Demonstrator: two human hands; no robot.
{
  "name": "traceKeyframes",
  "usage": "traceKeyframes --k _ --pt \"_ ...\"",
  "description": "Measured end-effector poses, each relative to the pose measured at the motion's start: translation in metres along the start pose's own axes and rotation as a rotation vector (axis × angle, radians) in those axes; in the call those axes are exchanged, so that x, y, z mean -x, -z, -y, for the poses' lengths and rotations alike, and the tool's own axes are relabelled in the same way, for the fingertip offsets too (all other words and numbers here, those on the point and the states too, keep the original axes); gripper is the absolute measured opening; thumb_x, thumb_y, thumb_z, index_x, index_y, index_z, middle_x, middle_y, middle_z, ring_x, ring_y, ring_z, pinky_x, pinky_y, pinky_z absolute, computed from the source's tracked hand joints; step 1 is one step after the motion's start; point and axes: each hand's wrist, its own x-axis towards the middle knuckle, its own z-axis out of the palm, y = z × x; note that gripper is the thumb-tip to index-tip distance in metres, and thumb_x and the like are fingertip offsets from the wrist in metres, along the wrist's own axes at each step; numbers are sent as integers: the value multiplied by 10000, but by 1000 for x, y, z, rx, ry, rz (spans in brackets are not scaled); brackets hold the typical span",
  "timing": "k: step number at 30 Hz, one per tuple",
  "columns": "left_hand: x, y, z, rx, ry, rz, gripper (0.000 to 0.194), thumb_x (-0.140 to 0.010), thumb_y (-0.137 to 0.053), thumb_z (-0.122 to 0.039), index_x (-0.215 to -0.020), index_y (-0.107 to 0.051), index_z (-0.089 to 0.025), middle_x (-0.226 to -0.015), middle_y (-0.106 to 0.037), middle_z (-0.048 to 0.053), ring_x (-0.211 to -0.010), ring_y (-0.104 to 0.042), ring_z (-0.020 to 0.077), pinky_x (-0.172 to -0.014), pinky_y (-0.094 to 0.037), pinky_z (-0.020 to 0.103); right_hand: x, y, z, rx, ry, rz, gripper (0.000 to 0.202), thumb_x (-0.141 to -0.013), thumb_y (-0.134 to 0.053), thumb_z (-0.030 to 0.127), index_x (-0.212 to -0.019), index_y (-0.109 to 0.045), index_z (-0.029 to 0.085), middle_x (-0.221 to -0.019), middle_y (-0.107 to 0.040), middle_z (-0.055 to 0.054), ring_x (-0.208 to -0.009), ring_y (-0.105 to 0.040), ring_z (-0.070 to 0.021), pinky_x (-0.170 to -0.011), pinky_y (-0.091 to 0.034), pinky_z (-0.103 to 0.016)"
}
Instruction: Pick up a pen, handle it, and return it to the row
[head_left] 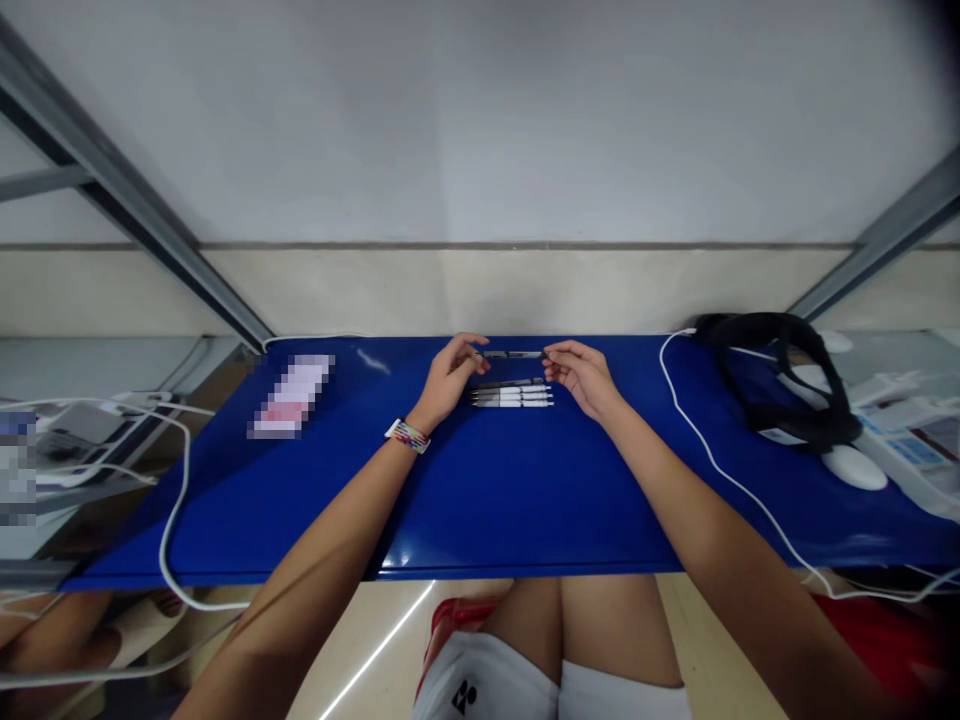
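Head-worn view, forward and downward

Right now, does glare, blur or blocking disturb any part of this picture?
Head view: glare on the blue tabletop near its front edge; head view: pixel blocks cover the pink-and-white item; head view: the top right corner is dark, the right edge soft; head view: the lined-up pens can mostly be told apart.

Words or numbers legible: none. Black emblem (464,697) on left leg of white shorts (514,682), below the front edge of the table (525,500); no letters readable in it. Package (911,435) at the table's right edge: blue and reddish print, wording too blurred. Pale rectangle (292,395) near back left corner: pixelated, unreadable. Pens (517,402) near middle of back edge: any print too small.
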Motion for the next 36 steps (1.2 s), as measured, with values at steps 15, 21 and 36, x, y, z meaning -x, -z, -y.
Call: traceKeyframes --k 15,21,36 --pt "1 -1 -4 -49 4 -15 224 -976 -701 -359 -1133 -730 -201 -853 -770 52 -899 -771 227 -901 -550 372 -1 -1 1 -19 -10 -20 248 -715 -913 329 -890 -793 199 -781 -738 -44 -722 -667 -172 -704 -585 -327" --pt "-2 0 1 11 26 -59 272 -940 -755 -388 -1121 -765 -185 -915 -789 74 -913 -756 214 -850 -572 342 -2 1 9 -177 -145 78 306 -791 -794 348 -1050 -803 184 -795 -721 -44 -654 -595 -147 -626 -538 -289" --pt "-4 -6 1 181 108 -114 313 -843 -866 -378 -1064 -806 -165 -933 -819 97 -902 -766 212 -817 -581 339 5 -6 14 -445 -228 166 249 -922 -655 281 -1126 -758 182 -923 -732 -58 -672 -559 -124 -568 -515 -227"
